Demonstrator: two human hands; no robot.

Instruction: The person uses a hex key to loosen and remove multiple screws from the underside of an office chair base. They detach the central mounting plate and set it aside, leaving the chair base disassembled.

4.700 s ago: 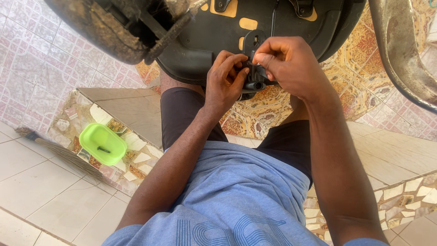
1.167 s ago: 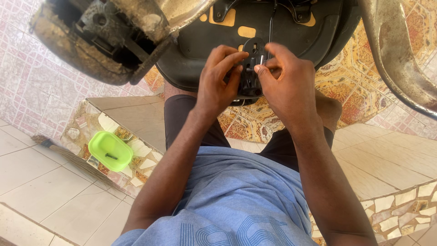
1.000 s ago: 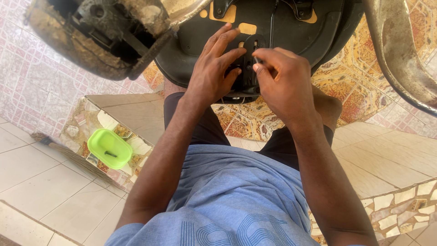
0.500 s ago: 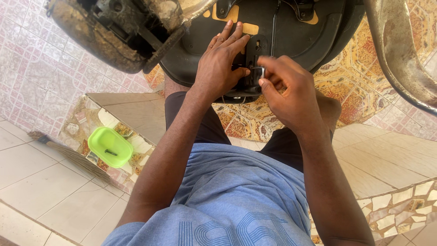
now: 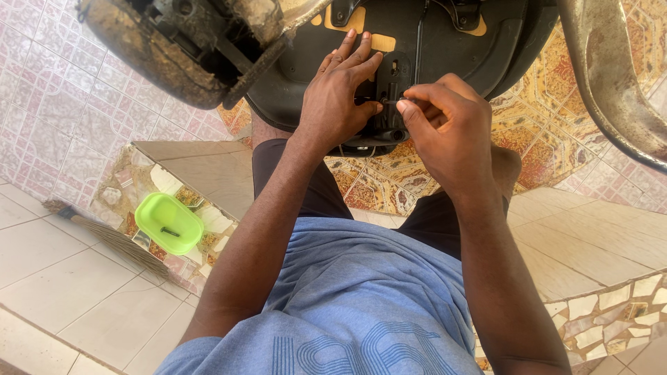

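Observation:
An upturned black seat base with yellow foam showing through its slots fills the top middle. A black bracket with holes is fixed at its near edge. My left hand lies flat on the seat base, fingers spread, thumb against the bracket's left side. My right hand is to the right of the bracket, its thumb and forefinger pinched on a small metal part at the bracket's face. What that part is I cannot make out.
A dirty mud-caked machine part hangs at top left and a worn metal tube curves down at top right. A green plastic tray holding a dark bolt sits on the mosaic ledge at left, with a broom beside it.
My left hand went from gripping the bracket to lying flat with fingers spread on the seat base. My right hand shifted slightly, still pinching at the bracket.

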